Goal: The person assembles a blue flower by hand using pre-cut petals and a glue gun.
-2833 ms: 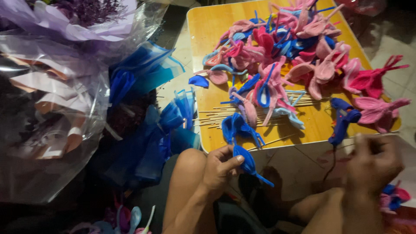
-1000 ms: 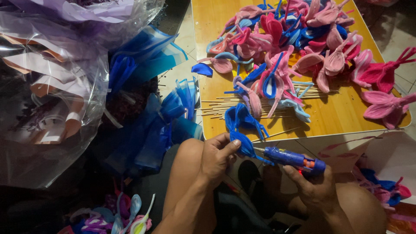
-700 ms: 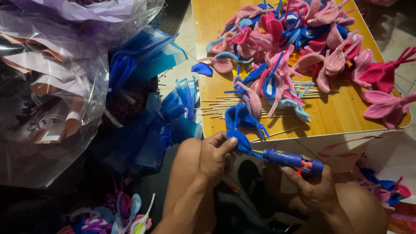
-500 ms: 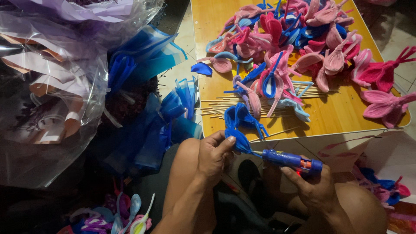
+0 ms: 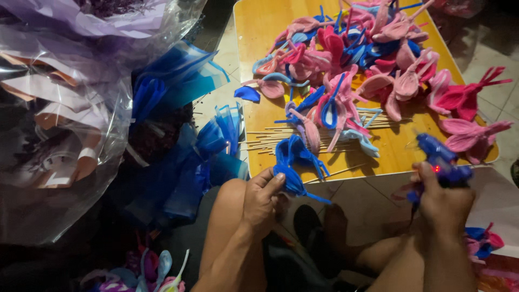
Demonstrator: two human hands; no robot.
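Here the left hand (image 5: pixel 261 201) pinches a dark blue folded pipe-cleaner bow (image 5: pixel 294 162) between thumb and fingertips, held just off the near edge of the low yellow wooden table (image 5: pixel 259 32); the right hand (image 5: pixel 446 203) is wrapped tight around a blue hot-glue gun (image 5: pixel 439 159), nozzle angled up and away from the bow, a small red light showing on its body, the two hands well apart. To glue cleanly, it seems wise to keep the pinch low on the bow's waist so the loops stay spread and the fingertips sit away from the hot tip; the nozzle should meet the fold itself, with a small bead rather than a smear; a thin wooden stick from the bundle of pale skewers (image 5: pixel 265 141) lying on the table near the bow would need to be seated while the glue is soft. The heap of pink and blue pipe-cleaner shapes (image 5: pixel 373 70) covers the far half of the table; the crinkled clear plastic wrap (image 5: pixel 59 151) at the left hides what it holds; the blue cellophane pieces (image 5: pixel 178 86) beside it are dim; the glue gun's trigger and cord are covered by the fingers; the floor below is too dark to read.
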